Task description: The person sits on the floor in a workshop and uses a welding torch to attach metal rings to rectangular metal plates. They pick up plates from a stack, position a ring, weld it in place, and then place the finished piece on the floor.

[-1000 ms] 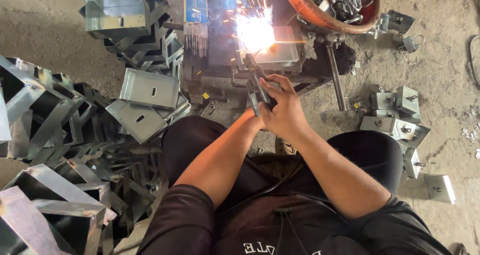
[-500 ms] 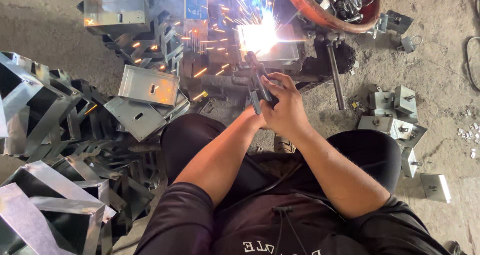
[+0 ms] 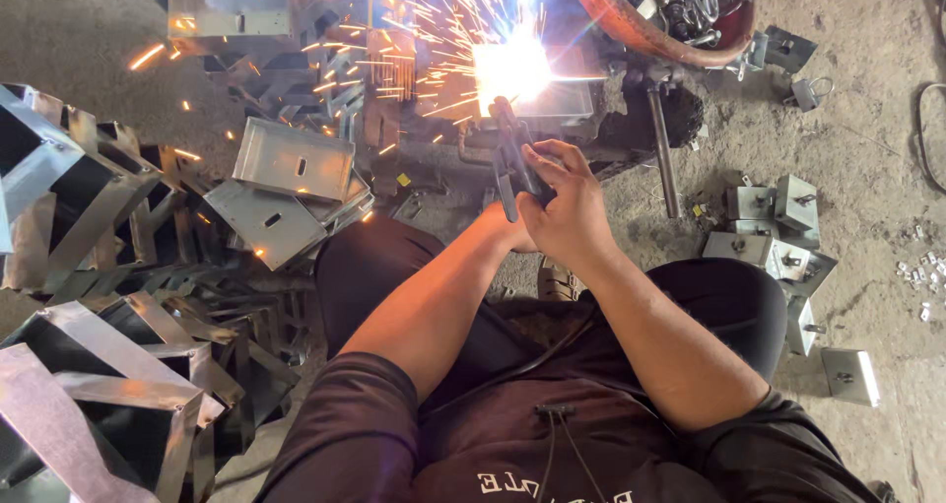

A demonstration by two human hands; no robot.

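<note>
Both my hands close together around a dark welding torch (image 3: 510, 158) at the middle of the view. My right hand (image 3: 572, 207) wraps its handle from the right. My left hand (image 3: 514, 229) sits under it and is mostly hidden behind the right. The torch tip touches a grey metal piece (image 3: 562, 104) on a low stand, where a white-hot arc (image 3: 510, 67) throws orange sparks up and to the left. A black cable (image 3: 532, 360) runs down from the torch across my lap.
Folded sheet-metal brackets (image 3: 291, 158) lie left of the stand. Tall bent metal frames (image 3: 89, 404) crowd the left side. An orange basin of metal rings (image 3: 641, 32) stands at the top right. Small boxed metal parts (image 3: 778, 217) sit on the dirt floor at the right.
The arc has grown brighter and the spray of sparks has spread wider to the left. My hands and the torch have held nearly the same place.
</note>
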